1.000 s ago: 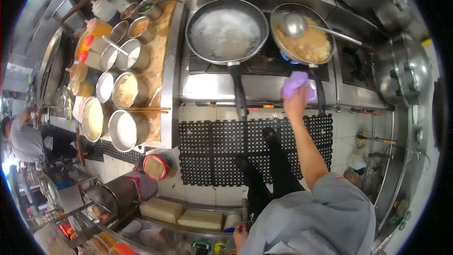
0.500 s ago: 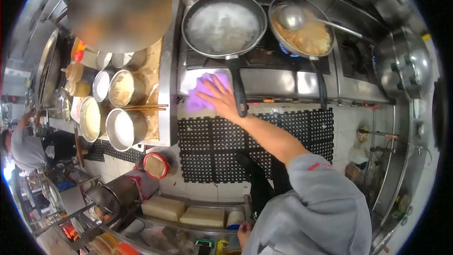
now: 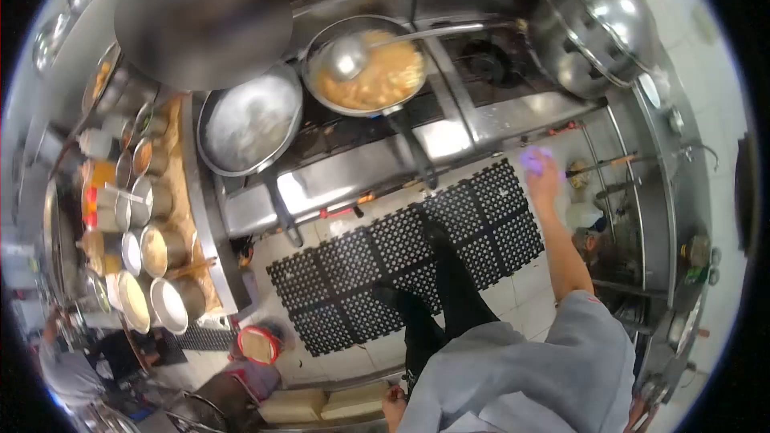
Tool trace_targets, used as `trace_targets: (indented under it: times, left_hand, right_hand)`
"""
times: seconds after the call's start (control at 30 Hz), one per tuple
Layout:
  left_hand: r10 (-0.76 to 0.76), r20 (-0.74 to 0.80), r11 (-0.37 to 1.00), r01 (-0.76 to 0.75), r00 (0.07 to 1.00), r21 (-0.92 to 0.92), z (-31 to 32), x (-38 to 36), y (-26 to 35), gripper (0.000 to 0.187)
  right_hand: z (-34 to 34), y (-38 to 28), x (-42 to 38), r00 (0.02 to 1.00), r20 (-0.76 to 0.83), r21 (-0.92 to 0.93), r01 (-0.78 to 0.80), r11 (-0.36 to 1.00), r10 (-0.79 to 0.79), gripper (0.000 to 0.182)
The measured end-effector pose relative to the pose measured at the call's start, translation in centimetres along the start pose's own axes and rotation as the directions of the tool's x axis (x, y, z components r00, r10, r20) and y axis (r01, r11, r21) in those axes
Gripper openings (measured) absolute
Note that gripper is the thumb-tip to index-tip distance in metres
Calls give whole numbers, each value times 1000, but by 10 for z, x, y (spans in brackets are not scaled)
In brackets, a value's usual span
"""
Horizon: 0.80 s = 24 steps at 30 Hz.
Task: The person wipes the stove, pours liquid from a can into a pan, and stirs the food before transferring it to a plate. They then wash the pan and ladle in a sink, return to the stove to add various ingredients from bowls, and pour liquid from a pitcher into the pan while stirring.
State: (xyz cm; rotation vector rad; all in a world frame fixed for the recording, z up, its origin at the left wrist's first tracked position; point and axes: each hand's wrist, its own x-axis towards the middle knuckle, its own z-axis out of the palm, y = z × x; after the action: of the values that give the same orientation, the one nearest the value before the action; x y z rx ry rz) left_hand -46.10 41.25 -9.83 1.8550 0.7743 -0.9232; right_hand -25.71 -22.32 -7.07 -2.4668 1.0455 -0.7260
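My right hand [image 3: 543, 178] is closed on a bunched purple cloth [image 3: 534, 160], held out past the stove's front edge, to the right of the black floor mat [image 3: 401, 273]. Low by my body is my left hand [image 3: 394, 403], its fingers curled; whether anything is in them is hidden. On the stove stand two pans. The left pan [image 3: 250, 124] holds a whitish, steaming liquid. In the right pan [image 3: 377, 80] is an orange-brown saucy food, with a ladle [image 3: 348, 58] resting in it.
Metal pots and tubs [image 3: 170, 305] of ingredients crowd the counter at left. A big steel bowl [image 3: 593, 28] stands at the back right, beside a bare burner [image 3: 485, 64]. Pan handles jut over the stove's front edge. A red-rimmed bucket [image 3: 258, 345] is on the floor. Another person [image 3: 72, 369] is at far left.
My right hand has lifted off the stove's front ledge and swung far right with the purple cloth, now bunched smaller. The view has turned rightward. My left hand stays low.
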Motion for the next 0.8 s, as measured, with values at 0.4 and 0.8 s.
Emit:
trace_targets:
  times: [0.4, 0.8]
  left_hand:
    - [116, 22, 779, -104, 993, 618, 103, 1, 95, 28]
    - [274, 3, 798, -229, 962, 558, 230, -47, 126, 39]
  right_hand:
    - [77, -71, 66, 858, 374, -13, 383, 924, -351, 35]
    - [-75, 367, 109, 904, 49, -209, -406, 890, 424, 47]
